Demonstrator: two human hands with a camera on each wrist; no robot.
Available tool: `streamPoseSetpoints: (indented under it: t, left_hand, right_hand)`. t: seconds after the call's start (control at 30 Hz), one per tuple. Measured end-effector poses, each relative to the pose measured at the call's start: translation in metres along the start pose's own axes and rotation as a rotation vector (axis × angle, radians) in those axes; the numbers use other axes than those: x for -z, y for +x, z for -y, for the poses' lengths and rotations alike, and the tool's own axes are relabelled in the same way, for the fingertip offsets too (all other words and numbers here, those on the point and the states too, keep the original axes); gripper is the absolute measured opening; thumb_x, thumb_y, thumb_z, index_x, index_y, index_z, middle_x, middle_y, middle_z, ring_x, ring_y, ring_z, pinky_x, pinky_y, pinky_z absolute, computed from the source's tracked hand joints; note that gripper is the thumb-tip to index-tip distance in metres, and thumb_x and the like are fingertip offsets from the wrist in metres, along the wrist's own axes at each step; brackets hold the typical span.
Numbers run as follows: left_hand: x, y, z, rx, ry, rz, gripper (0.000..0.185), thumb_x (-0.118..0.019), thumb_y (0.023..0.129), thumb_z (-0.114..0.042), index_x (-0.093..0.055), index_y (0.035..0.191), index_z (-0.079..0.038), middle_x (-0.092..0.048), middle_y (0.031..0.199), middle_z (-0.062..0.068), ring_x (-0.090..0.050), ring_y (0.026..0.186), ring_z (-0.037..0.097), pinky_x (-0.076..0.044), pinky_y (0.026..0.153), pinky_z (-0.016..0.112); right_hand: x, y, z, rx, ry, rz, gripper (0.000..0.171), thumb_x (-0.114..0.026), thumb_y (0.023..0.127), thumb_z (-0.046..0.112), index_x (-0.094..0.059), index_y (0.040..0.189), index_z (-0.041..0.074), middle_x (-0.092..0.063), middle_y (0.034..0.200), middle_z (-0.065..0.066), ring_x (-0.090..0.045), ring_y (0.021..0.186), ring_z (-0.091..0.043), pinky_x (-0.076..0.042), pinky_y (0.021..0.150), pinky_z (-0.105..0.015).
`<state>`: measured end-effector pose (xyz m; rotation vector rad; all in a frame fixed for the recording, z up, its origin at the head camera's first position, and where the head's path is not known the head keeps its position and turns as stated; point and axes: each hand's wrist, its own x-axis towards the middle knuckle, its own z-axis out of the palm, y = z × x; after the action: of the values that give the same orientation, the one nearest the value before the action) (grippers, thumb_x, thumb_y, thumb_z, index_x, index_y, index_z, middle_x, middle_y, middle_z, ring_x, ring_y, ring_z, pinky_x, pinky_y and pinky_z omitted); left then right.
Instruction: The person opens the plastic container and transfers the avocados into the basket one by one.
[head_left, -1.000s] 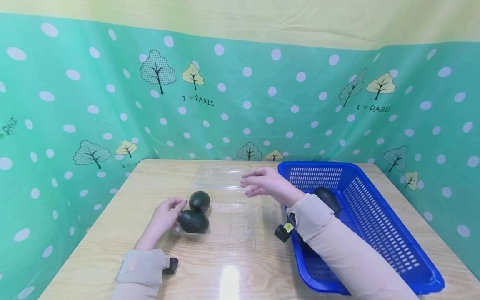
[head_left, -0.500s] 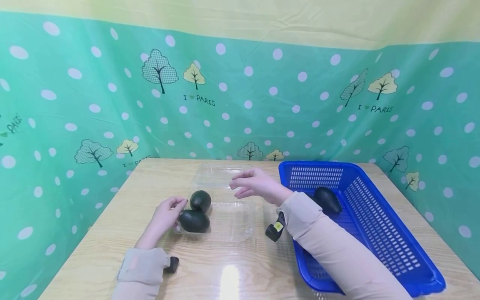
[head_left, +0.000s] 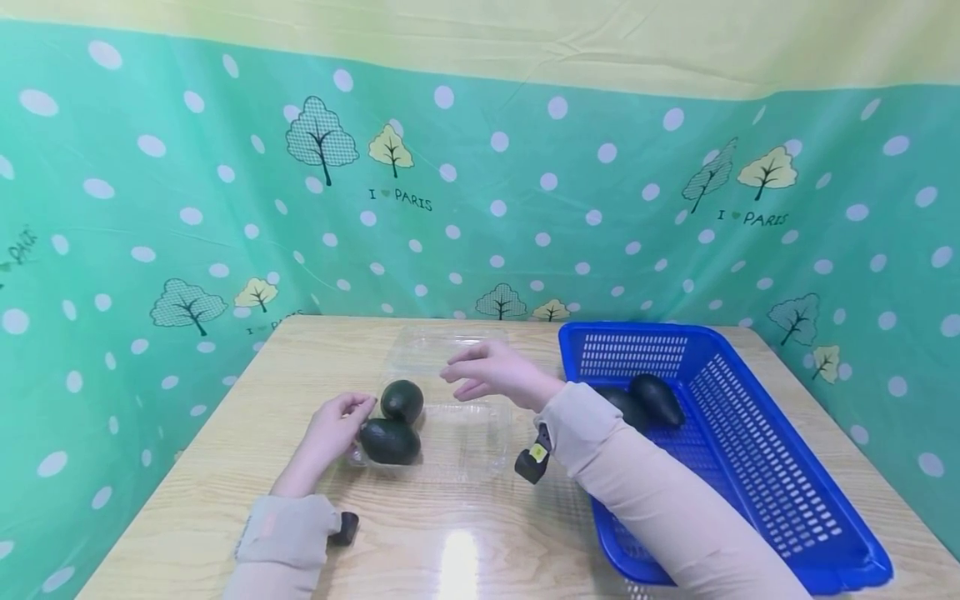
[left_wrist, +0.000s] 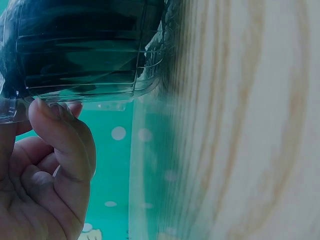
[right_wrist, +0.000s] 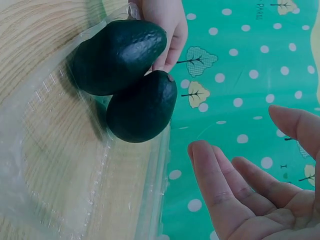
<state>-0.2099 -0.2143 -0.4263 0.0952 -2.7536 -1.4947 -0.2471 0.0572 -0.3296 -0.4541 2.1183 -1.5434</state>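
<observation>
Over the last second the right hand [head_left: 491, 377] had drifted leftward, away from the blue basket [head_left: 757, 467] and out over the open lid of the clear plastic clamshell box [head_left: 465, 433], while the left hand [head_left: 330, 433] had kept its place. The right hand hung in the air with its fingers loosely spread and lightly bent, palm empty, touching nothing; the right wrist view showed the same relaxed fingers [right_wrist: 220, 190] beside the box's rim. The left hand rested at the box's left edge, its fingers curled against the thin plastic wall, the fingertips [left_wrist: 50, 112] pressed to the ribbed corner in the left wrist view.

Two avocados [head_left: 393, 425] sat in the left part of the box, touching each other, dark green, pebbly-skinned and pear-shaped. The box was glossy, transparent and flimsy, with moulded ridges. Two more avocados [head_left: 645, 402] lay at the far end of the basket, a rectangular tray of perforated blue plastic on the right side.

All stood on a pale wood-grain table [head_left: 247, 442] with a shiny finish. A turquoise curtain [head_left: 187, 208] printed with white dots and small trees hung behind and on both sides.
</observation>
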Motion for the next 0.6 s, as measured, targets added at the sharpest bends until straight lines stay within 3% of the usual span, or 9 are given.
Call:
streamPoseSetpoints:
  t: [0.4, 0.6]
  left_hand:
    - [0.0, 0.001, 0.001, 0.001, -0.007, 0.0, 0.041, -0.049, 0.104, -0.026, -0.056, 0.127, 0.007, -0.061, 0.1, 0.017, -0.056, 0.065, 0.015, -0.054, 0.051, 0.026]
    - [-0.001, 0.001, 0.001, -0.003, -0.028, 0.001, 0.041, -0.05, 0.104, -0.026, -0.056, 0.128, 0.007, -0.06, 0.099, 0.017, -0.056, 0.063, 0.014, -0.056, 0.05, 0.028]
  right_hand:
    - [-0.01, 0.013, -0.003, -0.035, -0.019, -0.003, 0.049, -0.069, 0.093, 0.02, -0.055, 0.134, -0.003, -0.066, 0.127, -0.015, -0.072, 0.095, -0.026, -0.057, 0.094, -0.041]
    - [-0.015, 0.019, -0.005, -0.043, -0.04, -0.006, 0.052, -0.07, 0.092, 0.025, -0.056, 0.133, -0.003, -0.064, 0.13, -0.015, -0.07, 0.103, -0.033, -0.059, 0.089, -0.035]
